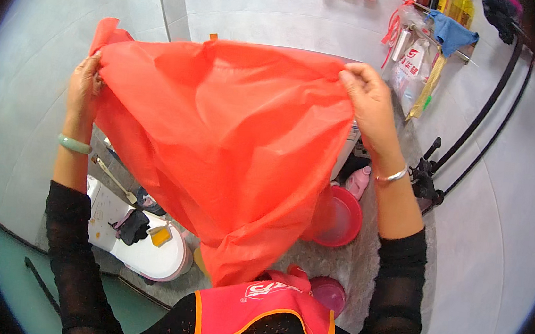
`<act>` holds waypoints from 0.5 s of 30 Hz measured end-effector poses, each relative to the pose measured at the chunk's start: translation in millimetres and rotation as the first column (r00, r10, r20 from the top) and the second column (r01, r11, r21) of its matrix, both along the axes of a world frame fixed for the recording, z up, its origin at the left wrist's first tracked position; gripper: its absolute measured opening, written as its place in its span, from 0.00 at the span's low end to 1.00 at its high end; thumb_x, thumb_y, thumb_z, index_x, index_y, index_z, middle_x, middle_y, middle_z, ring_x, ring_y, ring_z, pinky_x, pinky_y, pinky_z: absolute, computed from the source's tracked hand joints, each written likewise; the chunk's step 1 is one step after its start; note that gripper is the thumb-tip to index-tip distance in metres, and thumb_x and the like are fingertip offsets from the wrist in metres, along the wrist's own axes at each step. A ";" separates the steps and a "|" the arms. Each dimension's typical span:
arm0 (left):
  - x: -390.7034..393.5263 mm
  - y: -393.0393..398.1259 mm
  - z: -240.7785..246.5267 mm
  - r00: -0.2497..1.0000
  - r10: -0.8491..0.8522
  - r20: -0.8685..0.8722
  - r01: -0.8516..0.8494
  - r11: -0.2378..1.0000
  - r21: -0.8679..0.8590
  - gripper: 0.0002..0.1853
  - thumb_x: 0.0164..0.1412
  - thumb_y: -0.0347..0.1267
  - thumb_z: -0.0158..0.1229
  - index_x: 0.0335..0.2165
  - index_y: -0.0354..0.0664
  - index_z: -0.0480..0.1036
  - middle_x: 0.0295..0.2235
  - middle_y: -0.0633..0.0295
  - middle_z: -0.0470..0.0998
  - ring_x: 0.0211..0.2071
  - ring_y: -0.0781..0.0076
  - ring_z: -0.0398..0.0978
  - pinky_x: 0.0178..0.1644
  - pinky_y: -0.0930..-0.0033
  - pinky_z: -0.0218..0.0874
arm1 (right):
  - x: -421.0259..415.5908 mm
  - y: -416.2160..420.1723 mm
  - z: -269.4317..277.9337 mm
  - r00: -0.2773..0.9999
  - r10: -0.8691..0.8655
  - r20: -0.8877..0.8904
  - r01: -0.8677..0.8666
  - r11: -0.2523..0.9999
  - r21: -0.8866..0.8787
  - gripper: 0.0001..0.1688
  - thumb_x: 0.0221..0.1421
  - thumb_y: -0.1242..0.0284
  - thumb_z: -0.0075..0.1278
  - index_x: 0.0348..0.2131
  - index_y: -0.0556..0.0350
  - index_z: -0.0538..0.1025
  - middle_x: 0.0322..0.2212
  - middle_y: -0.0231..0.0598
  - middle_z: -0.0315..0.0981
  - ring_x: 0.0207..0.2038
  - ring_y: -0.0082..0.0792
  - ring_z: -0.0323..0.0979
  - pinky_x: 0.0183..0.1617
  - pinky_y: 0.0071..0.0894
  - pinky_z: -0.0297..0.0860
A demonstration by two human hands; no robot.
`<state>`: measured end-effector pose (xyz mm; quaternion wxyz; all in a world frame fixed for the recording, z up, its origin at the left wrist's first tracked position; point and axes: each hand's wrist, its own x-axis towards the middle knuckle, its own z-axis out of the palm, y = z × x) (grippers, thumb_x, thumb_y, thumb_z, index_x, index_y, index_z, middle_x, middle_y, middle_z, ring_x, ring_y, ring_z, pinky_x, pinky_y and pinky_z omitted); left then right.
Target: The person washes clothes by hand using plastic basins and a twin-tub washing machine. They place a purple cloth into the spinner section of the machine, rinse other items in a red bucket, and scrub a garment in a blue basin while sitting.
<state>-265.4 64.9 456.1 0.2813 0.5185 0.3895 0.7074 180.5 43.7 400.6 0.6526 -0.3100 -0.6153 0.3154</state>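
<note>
A large orange-red cloth is spread out in front of me, creased and hanging down towards my apron. My left hand pinches its upper left corner, where a short folded end sticks up past the fingers. At the upper right corner, my right hand grips the edge between thumb and fingers. The lower part of the cloth narrows and bunches near my chest. Most of what stands behind it is hidden.
A white toilet with dark cloths and a yellow item on its lid stands at lower left. Right of the cloth are a red basin, a pink bottle and a wall rack with hanging bags. Black poles lean along the right wall.
</note>
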 end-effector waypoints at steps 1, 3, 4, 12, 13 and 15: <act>-0.3 3.3 -7.5 1.000 -0.009 -0.014 0.008 1.000 -0.027 0.06 0.56 0.33 0.50 0.26 0.44 0.66 0.18 0.75 0.65 0.15 0.90 0.60 0.19 0.87 0.53 | 5.3 10.3 -3.4 0.984 -0.036 0.176 0.039 0.999 -0.014 0.07 0.54 0.73 0.45 0.32 0.58 0.70 0.25 0.28 0.69 0.27 0.15 0.65 0.33 0.15 0.64; -0.7 9.6 -22.9 1.000 -0.014 -0.018 0.013 0.997 -0.070 0.05 0.56 0.33 0.50 0.27 0.44 0.66 0.18 0.75 0.66 0.15 0.90 0.60 0.19 0.88 0.52 | 11.9 20.5 5.3 0.994 -0.074 0.083 0.070 0.996 0.055 0.06 0.53 0.73 0.45 0.31 0.59 0.70 0.22 0.27 0.68 0.25 0.14 0.64 0.29 0.15 0.62; -1.2 11.0 -30.7 1.000 -0.006 -0.012 0.005 0.996 -0.087 0.05 0.56 0.33 0.50 0.28 0.44 0.66 0.18 0.76 0.66 0.15 0.90 0.60 0.18 0.88 0.52 | 12.8 20.8 15.1 0.998 -0.068 -0.019 0.069 0.997 0.036 0.06 0.53 0.73 0.45 0.30 0.59 0.70 0.22 0.26 0.68 0.24 0.13 0.63 0.27 0.14 0.61; 34.8 4.7 -66.4 0.996 -0.060 -0.072 0.047 0.983 -0.175 0.06 0.54 0.28 0.47 0.33 0.42 0.68 0.22 0.74 0.68 0.19 0.89 0.62 0.23 0.87 0.54 | 2.6 83.2 25.9 0.969 -0.094 0.230 0.090 0.996 0.028 0.10 0.53 0.74 0.42 0.36 0.62 0.68 0.23 0.34 0.70 0.24 0.21 0.69 0.27 0.21 0.67; 49.2 -1.3 -70.8 0.992 -0.075 -0.098 0.057 0.983 -0.176 0.06 0.54 0.27 0.47 0.33 0.42 0.68 0.23 0.73 0.69 0.20 0.89 0.63 0.24 0.87 0.54 | -4.7 85.0 30.3 0.986 -0.055 0.156 0.053 0.998 0.017 0.11 0.54 0.74 0.42 0.36 0.62 0.68 0.24 0.34 0.70 0.26 0.22 0.69 0.28 0.21 0.68; 84.5 -4.5 -87.4 0.983 -0.181 -0.018 0.177 0.974 -0.144 0.07 0.54 0.26 0.45 0.32 0.41 0.69 0.27 0.71 0.70 0.26 0.85 0.65 0.31 0.84 0.57 | -14.7 98.0 26.3 0.963 0.077 0.260 -0.086 0.996 0.022 0.10 0.55 0.74 0.39 0.36 0.62 0.67 0.23 0.37 0.71 0.26 0.25 0.70 0.31 0.25 0.69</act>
